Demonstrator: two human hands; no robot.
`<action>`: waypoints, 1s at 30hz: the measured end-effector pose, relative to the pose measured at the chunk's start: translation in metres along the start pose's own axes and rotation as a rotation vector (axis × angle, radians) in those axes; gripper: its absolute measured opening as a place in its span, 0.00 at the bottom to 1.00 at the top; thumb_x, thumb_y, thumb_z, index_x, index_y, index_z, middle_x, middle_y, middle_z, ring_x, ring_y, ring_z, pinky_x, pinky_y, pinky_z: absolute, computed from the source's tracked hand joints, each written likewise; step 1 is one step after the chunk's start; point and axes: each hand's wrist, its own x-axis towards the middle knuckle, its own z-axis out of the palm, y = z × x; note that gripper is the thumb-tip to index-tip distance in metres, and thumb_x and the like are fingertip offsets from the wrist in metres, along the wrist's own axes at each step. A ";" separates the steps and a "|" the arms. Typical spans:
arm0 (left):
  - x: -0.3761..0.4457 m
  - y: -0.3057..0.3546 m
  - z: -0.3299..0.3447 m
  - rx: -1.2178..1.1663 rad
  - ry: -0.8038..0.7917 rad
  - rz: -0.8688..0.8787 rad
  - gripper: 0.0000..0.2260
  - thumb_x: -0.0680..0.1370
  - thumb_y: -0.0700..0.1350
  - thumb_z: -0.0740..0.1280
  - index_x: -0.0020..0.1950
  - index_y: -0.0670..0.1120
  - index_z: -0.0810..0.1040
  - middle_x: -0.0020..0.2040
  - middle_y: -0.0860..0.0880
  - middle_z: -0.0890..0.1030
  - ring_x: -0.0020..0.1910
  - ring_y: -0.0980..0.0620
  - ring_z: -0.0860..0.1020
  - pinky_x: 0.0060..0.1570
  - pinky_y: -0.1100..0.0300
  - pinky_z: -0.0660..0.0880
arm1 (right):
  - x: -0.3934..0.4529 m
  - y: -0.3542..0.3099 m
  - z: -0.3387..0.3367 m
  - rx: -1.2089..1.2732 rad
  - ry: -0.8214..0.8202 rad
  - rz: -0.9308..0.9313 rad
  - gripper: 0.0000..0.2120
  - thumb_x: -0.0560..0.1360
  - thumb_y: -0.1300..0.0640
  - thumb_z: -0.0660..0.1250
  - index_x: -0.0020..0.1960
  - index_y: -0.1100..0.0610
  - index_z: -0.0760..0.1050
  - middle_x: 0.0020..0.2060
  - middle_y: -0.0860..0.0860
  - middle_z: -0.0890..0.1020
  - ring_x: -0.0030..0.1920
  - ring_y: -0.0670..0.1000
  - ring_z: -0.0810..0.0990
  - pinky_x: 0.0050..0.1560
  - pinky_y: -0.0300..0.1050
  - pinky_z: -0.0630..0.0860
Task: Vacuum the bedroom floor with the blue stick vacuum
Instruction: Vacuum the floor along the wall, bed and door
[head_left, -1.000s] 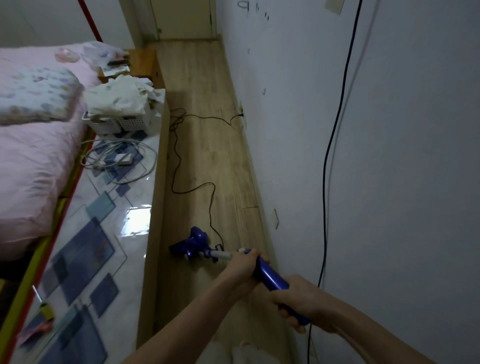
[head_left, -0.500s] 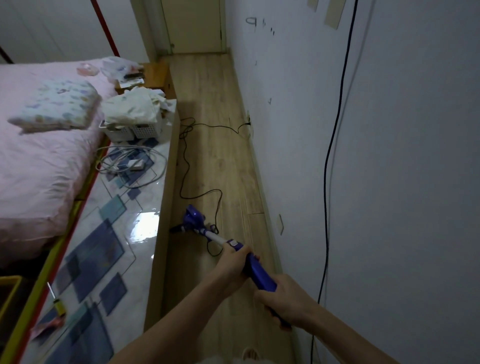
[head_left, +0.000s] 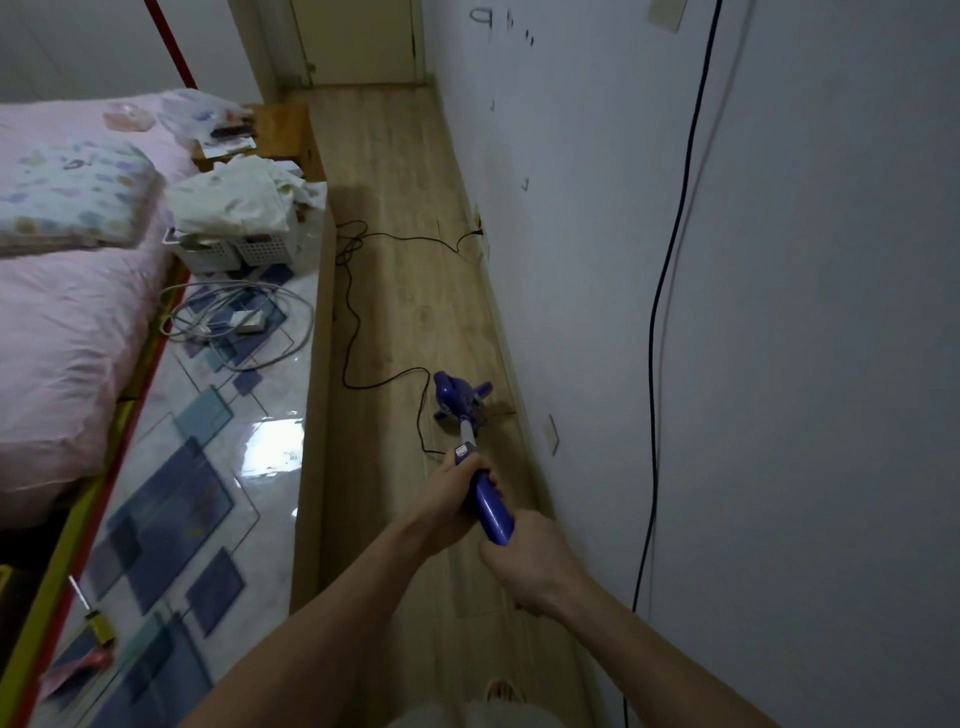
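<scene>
Two hands are wrapped round the blue stick vacuum (head_left: 491, 506): left hand (head_left: 451, 506) forward, right hand (head_left: 524, 558) at the rear, fingers curled on the handle. Its head (head_left: 460, 397) is set on the wood floor (head_left: 410, 291) near the skirting. A sweeping stroke is judged under way; next, the black cord (head_left: 358, 332) beside the head must be avoided. Open room is left ahead, hemmed by wall (head_left: 805, 312) and raised tiled platform (head_left: 218, 493).

A wooden floor (head_left: 410, 291) runs along the wall, carrying the blue stick vacuum's head (head_left: 457, 397) and a looping black power cord (head_left: 353, 322). Beside it a raised glossy platform (head_left: 218, 467) with blue square patterns holds white baskets (head_left: 244, 252) heaped with cloth, a coil of grey cable (head_left: 228, 322) and a yellow-handled tool (head_left: 96, 618). A pink bed (head_left: 62, 332) carries a patterned pillow (head_left: 72, 195).
</scene>
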 end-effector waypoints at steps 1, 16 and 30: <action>0.004 0.001 -0.001 -0.001 -0.007 -0.011 0.17 0.77 0.33 0.61 0.65 0.42 0.66 0.35 0.46 0.74 0.33 0.53 0.74 0.40 0.57 0.74 | 0.003 -0.002 0.001 -0.005 -0.001 0.018 0.12 0.77 0.55 0.65 0.56 0.53 0.64 0.37 0.49 0.72 0.30 0.45 0.71 0.30 0.34 0.72; -0.003 -0.020 -0.025 -0.165 0.135 -0.082 0.07 0.76 0.32 0.59 0.52 0.42 0.67 0.34 0.44 0.71 0.35 0.50 0.71 0.41 0.56 0.73 | 0.005 -0.011 -0.008 -0.203 -0.266 0.142 0.15 0.77 0.53 0.65 0.58 0.54 0.63 0.41 0.53 0.74 0.32 0.48 0.74 0.34 0.40 0.75; -0.069 -0.020 -0.089 -0.145 0.365 -0.101 0.05 0.77 0.34 0.62 0.52 0.39 0.69 0.37 0.42 0.74 0.37 0.48 0.74 0.37 0.55 0.74 | -0.030 -0.035 0.062 -0.027 -0.419 0.115 0.09 0.78 0.55 0.64 0.53 0.55 0.65 0.33 0.53 0.74 0.23 0.45 0.71 0.25 0.37 0.70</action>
